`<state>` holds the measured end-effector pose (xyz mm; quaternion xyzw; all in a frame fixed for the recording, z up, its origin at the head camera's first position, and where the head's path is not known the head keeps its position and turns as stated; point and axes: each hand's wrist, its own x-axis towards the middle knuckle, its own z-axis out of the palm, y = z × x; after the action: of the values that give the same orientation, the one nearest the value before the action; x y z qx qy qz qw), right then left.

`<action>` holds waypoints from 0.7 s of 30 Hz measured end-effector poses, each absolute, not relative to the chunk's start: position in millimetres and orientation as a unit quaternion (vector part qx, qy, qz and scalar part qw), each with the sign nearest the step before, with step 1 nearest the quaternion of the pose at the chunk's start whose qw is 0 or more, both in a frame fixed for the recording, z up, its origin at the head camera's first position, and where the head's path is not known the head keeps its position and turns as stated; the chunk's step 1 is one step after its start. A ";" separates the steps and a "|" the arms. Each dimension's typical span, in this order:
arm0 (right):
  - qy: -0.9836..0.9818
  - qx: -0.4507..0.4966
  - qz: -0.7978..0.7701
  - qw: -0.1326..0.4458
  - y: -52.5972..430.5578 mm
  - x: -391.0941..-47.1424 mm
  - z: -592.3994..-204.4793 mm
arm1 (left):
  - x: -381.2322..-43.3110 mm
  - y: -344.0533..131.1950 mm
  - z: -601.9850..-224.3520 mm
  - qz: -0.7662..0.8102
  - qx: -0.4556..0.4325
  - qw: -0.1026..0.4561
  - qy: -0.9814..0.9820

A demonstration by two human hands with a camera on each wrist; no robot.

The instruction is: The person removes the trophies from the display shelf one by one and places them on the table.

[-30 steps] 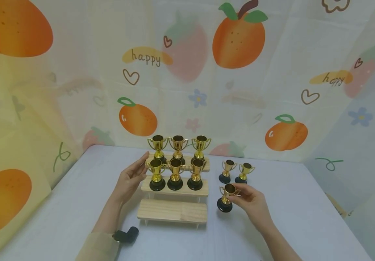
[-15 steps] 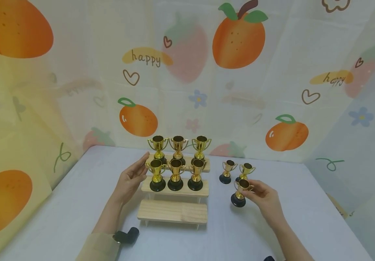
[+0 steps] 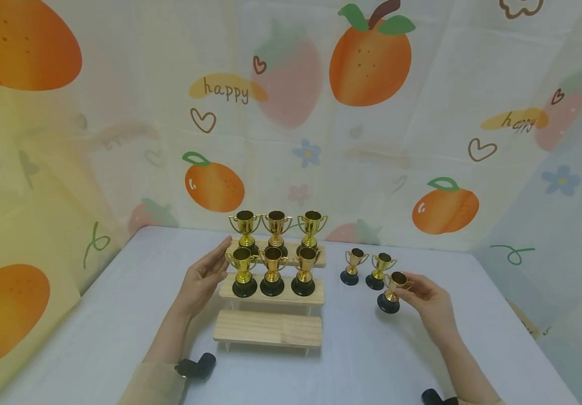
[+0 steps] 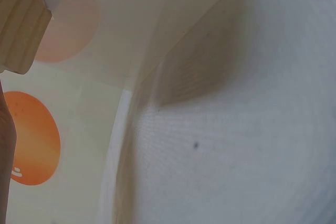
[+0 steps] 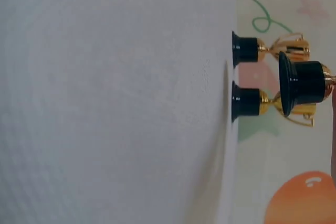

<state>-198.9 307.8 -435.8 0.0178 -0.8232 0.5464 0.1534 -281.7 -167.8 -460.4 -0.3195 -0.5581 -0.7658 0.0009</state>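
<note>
In the head view my right hand (image 3: 431, 304) pinches a small gold trophy cup (image 3: 388, 303) with a black base, slightly tilted and right of the display stand. Its black base (image 5: 308, 82) also shows in the right wrist view. Behind it, two more trophies, one rose-gold (image 3: 350, 275) and one yellow-gold (image 3: 375, 280), stand on the table. My left hand (image 3: 198, 284) is at the left side of the tiered wooden stand, fingers extended near its upper shelves; contact is unclear. Three trophies stand on the top shelf (image 3: 321, 259) and three on the middle shelf (image 3: 270, 297).
The bottom shelf (image 3: 267, 328) is bare wood on short clear legs. A white cloth (image 3: 356, 365) covers the table. Fruit-printed fabric (image 3: 280, 169) hangs at the back and sides. A black wrist device (image 3: 196, 367) sits on the left forearm, another (image 3: 437, 397) on the right.
My right hand has moved rightward and slightly back with the held trophy, away from the stand. The left hand and the trophies on the shelves have stayed put.
</note>
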 end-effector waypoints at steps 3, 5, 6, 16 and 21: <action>-0.830 0.005 0.535 0.159 314.3 -201.3 -437.1 | -281.9 -167.6 -460.4 -0.765 -0.320 0.001 -0.558; -0.835 -0.003 0.528 0.158 317.6 -202.8 -436.4 | -281.9 -167.5 -460.4 -0.765 -0.320 0.002 -0.559; -0.837 -0.007 0.524 0.155 319.4 -203.8 -436.1 | -281.8 -167.7 -460.5 -0.765 -0.320 0.003 -0.559; -0.853 -0.027 0.501 0.145 336.7 -219.0 -429.1 | -282.6 -168.0 -460.9 -0.763 -0.320 0.004 -0.561; -0.856 -0.028 0.500 0.132 348.7 -226.9 -430.0 | -282.9 -167.8 -461.6 -0.765 -0.322 0.003 -0.558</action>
<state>-226.9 348.7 -430.0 -0.0278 -0.8556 0.4997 0.1325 -282.9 -167.8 -461.6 -0.3218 -0.5585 -0.7645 0.0031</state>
